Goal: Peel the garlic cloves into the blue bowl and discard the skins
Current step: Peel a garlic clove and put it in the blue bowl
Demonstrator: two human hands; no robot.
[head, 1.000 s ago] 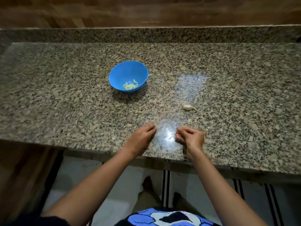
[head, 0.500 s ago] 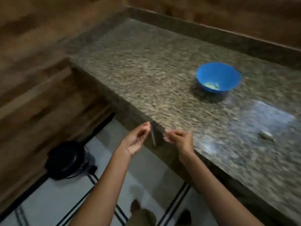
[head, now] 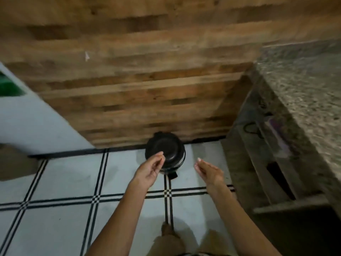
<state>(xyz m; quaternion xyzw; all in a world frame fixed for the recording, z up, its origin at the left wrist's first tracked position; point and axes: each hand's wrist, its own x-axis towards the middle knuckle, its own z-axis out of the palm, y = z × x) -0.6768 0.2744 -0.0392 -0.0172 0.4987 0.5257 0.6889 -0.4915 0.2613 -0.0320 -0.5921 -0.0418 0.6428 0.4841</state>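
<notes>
— What's carrying things down there?

— The floor [head: 64,178]: pale tiles crossed by black striped lines. A round black bin [head: 166,145] stands on it with its lid down, right against the foot of the wooden wall [head: 129,89].

— Anything else on it?

— My foot [head: 167,230], on one of the lines (it's blurred). The speckled worktop [head: 304,85] comes in at the right, its surface too smeared to read.

Bin [head: 164,154]: black. Floor [head: 64,182]: white tiles, black-white striped grid lines, checkered crossings. Wall [head: 129,80]: brown wood planks, mixed tones. Worktop [head: 304,85]: speckled grey-beige granite.
</notes>
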